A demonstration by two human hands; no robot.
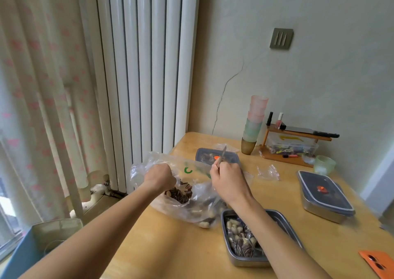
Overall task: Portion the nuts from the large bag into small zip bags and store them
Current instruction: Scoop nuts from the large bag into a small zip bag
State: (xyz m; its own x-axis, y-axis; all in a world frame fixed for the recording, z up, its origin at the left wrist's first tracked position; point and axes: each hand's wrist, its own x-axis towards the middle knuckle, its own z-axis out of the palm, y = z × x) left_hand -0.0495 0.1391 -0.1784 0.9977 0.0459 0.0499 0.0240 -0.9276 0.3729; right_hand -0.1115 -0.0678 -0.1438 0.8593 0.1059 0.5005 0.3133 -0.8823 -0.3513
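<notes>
At the table (174, 246), left hand (159, 177) clutches bag (147, 164), right hand (229, 178) grips utensil (223, 153).

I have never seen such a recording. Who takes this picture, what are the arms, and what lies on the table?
No machine here: a person wears one camera on the head, looking down at their bare arms. The left hand grips the rim of the large bag of nuts. The right hand holds a thin metal handle, likely a spoon. On the table lie an open tray with filled small bags, a lidded container at the right, a second container behind the bag, and one empty zip bag.
</notes>
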